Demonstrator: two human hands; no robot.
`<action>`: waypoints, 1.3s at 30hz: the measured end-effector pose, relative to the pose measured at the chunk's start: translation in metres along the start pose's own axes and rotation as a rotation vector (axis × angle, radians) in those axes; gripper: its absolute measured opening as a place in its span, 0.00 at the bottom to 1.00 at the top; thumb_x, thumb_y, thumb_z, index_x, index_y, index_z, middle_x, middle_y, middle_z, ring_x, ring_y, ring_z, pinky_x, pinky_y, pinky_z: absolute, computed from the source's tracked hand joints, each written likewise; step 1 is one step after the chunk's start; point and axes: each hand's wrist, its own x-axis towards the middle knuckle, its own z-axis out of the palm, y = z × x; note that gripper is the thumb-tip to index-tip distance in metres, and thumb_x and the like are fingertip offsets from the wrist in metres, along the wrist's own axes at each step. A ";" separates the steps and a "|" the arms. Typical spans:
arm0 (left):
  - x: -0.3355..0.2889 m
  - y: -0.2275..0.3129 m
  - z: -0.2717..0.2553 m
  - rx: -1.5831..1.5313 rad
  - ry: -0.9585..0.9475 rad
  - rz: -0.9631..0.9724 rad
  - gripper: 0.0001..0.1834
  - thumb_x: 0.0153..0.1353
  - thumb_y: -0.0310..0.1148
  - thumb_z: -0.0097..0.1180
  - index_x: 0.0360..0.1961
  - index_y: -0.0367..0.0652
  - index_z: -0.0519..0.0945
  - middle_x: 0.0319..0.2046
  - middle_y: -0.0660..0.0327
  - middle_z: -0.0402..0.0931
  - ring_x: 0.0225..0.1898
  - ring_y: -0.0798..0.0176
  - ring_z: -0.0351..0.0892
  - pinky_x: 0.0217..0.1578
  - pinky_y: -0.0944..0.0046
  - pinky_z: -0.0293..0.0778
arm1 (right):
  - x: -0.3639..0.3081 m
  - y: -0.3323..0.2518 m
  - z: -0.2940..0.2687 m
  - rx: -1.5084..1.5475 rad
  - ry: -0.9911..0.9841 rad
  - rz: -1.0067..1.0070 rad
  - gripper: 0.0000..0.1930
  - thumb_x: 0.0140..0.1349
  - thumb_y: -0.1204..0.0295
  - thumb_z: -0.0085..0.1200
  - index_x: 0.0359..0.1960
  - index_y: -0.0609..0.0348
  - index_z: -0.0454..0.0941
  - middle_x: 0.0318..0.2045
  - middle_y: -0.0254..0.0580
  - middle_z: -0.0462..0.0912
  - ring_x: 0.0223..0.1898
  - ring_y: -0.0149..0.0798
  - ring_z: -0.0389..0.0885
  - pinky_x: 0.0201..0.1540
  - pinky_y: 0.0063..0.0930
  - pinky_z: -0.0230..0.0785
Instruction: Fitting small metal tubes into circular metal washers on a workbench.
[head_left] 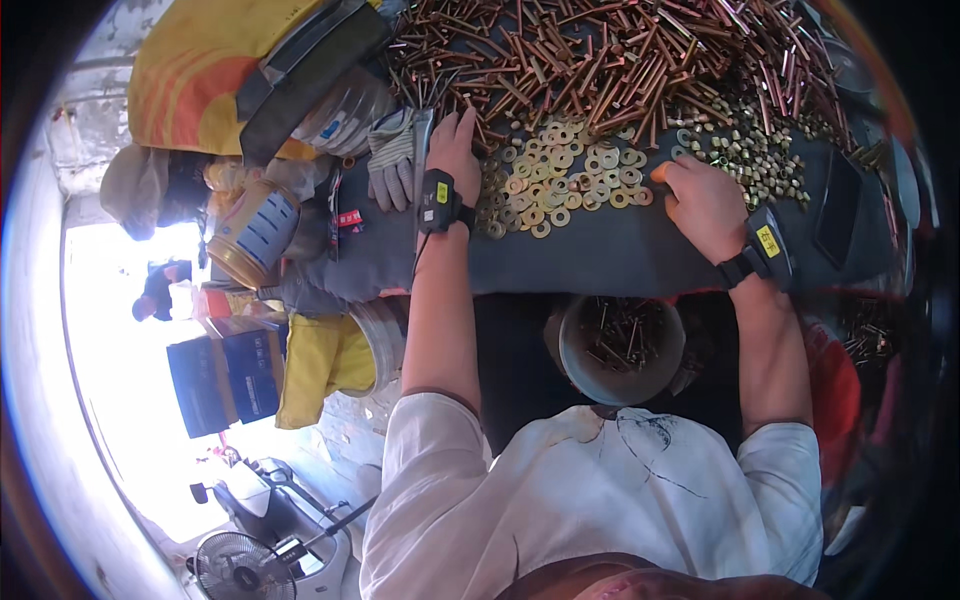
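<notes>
My left hand (455,155) reaches to the left edge of a heap of copper-coloured bolts (590,60), its fingers stretched forward over the mat. Just to its right lies a spread of flat yellowish washers (560,170). My right hand (706,205) is at the right edge of the washers, close to a pile of small brass-coloured nuts (760,165). Its fingers are curled in, with something orange at a fingertip; whatever they hold is hidden. Both wrists wear a black strapped device.
A grey work glove (391,160) lies left of my left hand, by a plastic jar (253,232). At the right a dark flat phone-like slab (838,210) rests on the dark mat (590,255). A bucket (572,345) holding bolts stands below the table edge.
</notes>
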 end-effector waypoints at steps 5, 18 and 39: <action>0.009 -0.014 0.005 0.237 0.069 0.032 0.16 0.50 0.21 0.48 0.40 0.40 0.79 0.40 0.52 0.76 0.47 0.48 0.70 0.47 0.56 0.68 | -0.003 0.009 0.004 0.024 0.074 0.026 0.12 0.46 0.82 0.49 0.33 0.54 0.78 0.29 0.41 0.76 0.33 0.48 0.77 0.33 0.39 0.70; 0.007 0.133 -0.019 -0.287 0.009 -0.055 0.10 0.56 0.28 0.55 0.39 0.42 0.80 0.34 0.52 0.77 0.36 0.50 0.77 0.37 0.61 0.71 | 0.008 0.003 -0.017 0.560 -0.010 0.264 0.14 0.55 0.80 0.53 0.45 0.57 0.77 0.32 0.42 0.81 0.29 0.33 0.81 0.34 0.23 0.73; -0.027 0.154 -0.011 -1.480 -0.162 -0.304 0.10 0.49 0.26 0.62 0.35 0.35 0.82 0.27 0.60 0.78 0.28 0.68 0.77 0.29 0.68 0.72 | 0.015 -0.026 0.000 1.365 0.110 0.329 0.15 0.60 0.73 0.50 0.49 0.62 0.73 0.29 0.30 0.74 0.23 0.21 0.67 0.23 0.13 0.61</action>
